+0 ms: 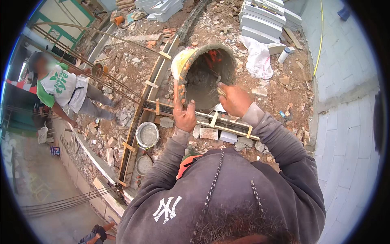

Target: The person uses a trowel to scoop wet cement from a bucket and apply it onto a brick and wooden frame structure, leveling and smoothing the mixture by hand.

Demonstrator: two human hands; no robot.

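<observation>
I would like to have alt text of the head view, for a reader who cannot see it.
A person's left hand holds the rim of a tilted, grey-smeared bucket while the right hand grips a tool handle at its mouth. Timber formwork lies below on rubble-strewn ground; a co-worker in a green and white top stands at left.

Stacked pale-grey rectangular blocks (262,20) near crumpled white plastic sack (258,57), I see remotely; blue-grey block wall (345,150), right.
</observation>
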